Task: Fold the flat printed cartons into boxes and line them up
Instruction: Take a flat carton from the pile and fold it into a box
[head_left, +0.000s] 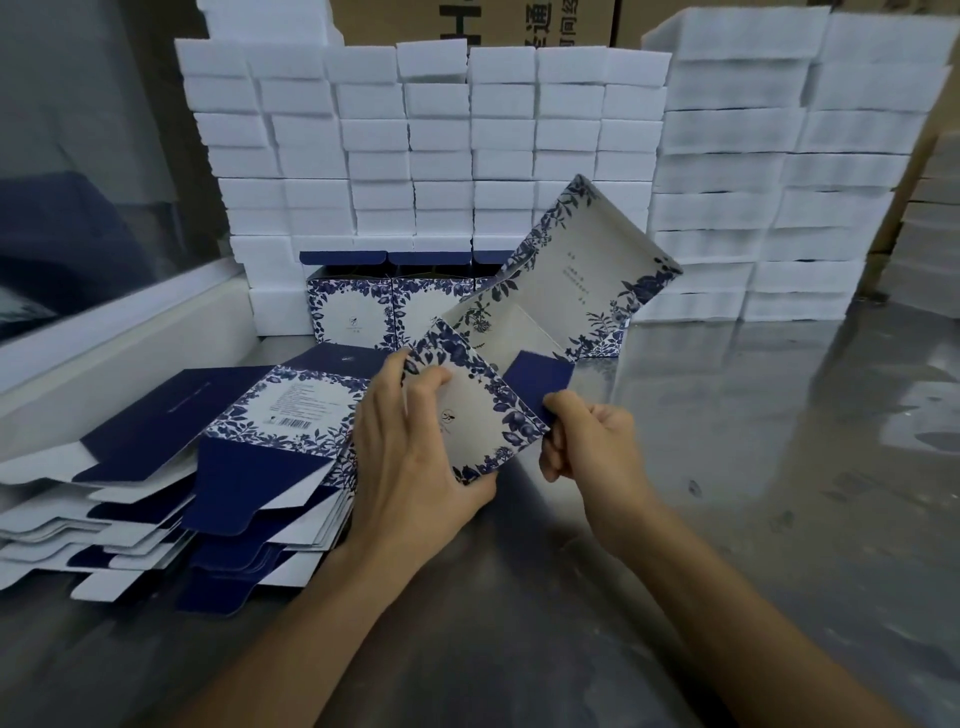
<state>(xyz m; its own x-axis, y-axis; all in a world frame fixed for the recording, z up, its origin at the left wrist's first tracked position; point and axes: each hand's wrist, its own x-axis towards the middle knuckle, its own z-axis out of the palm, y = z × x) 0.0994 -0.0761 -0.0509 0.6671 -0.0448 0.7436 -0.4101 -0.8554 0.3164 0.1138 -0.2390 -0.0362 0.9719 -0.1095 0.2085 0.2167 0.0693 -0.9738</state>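
Holding a partly opened carton (524, 332) above the middle of the bench (779, 467), the left hand (415, 457) wraps its fingers and thumb round the near floral panel, thumb on the printed face. The right hand (587, 441) curls its fingers and pinches the carton's dark blue flap (540, 379) at the panel's right edge. The carton's long pale panel rises tilted toward the far right. A stack of flat cartons (182, 493) lies fanned along the bench's left side, just beside the left hand, blue flaps and a barcode panel uppermost. Folded boxes (374, 306) stand in a row at the far edge, tops open, against a wall of white foam blocks (441, 145). Brown shipping boxes (519, 21) rise behind the foam.
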